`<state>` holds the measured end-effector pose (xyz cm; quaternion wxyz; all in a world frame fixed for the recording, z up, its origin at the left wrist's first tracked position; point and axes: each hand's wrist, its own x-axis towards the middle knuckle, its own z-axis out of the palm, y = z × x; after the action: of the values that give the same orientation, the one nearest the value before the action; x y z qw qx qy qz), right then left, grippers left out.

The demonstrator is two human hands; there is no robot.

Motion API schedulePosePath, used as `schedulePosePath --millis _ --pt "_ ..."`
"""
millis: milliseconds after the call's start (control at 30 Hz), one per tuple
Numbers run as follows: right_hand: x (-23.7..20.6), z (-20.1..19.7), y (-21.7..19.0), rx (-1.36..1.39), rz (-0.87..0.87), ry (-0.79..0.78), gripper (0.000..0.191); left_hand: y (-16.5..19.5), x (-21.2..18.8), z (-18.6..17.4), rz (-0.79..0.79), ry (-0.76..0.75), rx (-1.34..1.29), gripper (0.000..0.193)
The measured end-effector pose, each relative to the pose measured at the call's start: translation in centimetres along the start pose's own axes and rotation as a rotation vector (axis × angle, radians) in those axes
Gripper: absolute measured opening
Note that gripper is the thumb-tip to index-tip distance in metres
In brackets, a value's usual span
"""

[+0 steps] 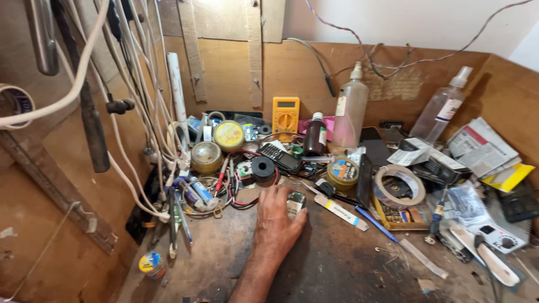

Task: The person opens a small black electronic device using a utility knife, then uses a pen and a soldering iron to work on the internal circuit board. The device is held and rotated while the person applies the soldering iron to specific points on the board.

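My left hand (275,219) rests palm down on the dark worn workbench (337,264), the forearm coming in from the bottom edge. Its thumb and forefinger grip a small rectangular silver-and-black part (296,203) that sits on the bench at the hand's right side. Just beyond the fingertips lie a black round spool (262,167), red and black test leads (241,199) and a black handset (279,157). A white flat stick tool (341,212) lies to the right of the part. My right hand is not in view.
A yellow multimeter (286,116), a brown bottle (315,136) and two spray bottles (350,109) stand at the back wall. Round tins (342,173), a tape roll (400,186), a blue pen (375,223), papers and a white soldering tool (494,261) crowd the right. Cables (120,140) hang at left.
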<state>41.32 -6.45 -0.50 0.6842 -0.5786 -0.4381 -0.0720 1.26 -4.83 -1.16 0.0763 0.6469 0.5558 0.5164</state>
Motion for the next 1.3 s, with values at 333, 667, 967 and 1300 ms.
schedulePosePath --millis 333,667,967,1300 --pt "-9.6 7.8 -15.9 0.518 0.275 -0.816 0.033 0.5 0.0 -0.2 -0.034 0.078 0.024 0.038" --pt "-12.3 13.5 -13.2 0.494 0.37 -0.804 0.022 -0.1 0.3 0.0 -0.083 0.021 0.118 0.02" --pt "-12.2 13.6 -13.6 0.479 0.333 -0.813 0.024 1.6 0.2 1.3 -0.104 0.117 0.329 0.018" --pt "-12.4 16.2 -13.5 0.51 0.214 -0.86 0.027 0.6 1.0 1.4 -0.087 0.054 0.342 0.02"
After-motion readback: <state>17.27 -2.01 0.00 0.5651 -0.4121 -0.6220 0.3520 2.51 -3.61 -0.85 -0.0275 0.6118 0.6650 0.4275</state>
